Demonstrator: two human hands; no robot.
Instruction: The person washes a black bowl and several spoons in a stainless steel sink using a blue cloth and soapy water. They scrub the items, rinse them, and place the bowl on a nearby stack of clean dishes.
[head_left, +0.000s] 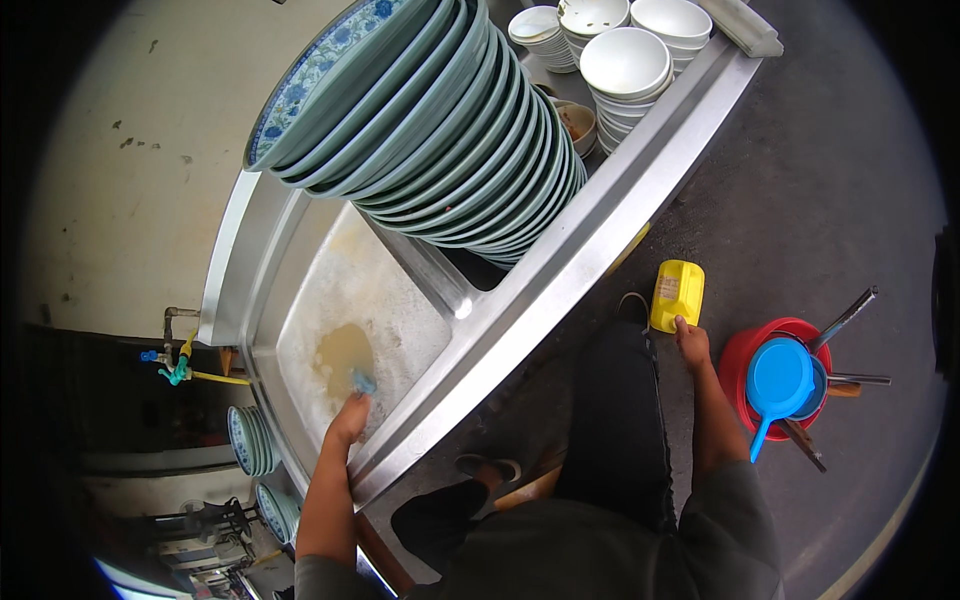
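Note:
My left hand (349, 420) reaches over the basin of a stainless steel sink (409, 341) and grips a small bluish scrubber (364, 382), blurred in outline. The scrubber is at the edge of a puddle of murky brownish water (341, 356) on the basin floor. Off to the right, outside the sink, my right hand (693, 345) holds a yellow plastic jug (678, 294) that bears a label. A tall, leaning stack of pale green dishes (450, 142) rises from the sink beyond the basin; the top one has a blue floral pattern.
Stacks of white bowls (626, 64) and a soiled bowl (577, 124) stand beyond the dishes. On the floor at right, a red tub (731, 367) holds a blue dipper (780, 379) and several handled utensils. Taps (176, 367) and more patterned dishes (251, 441) are at left.

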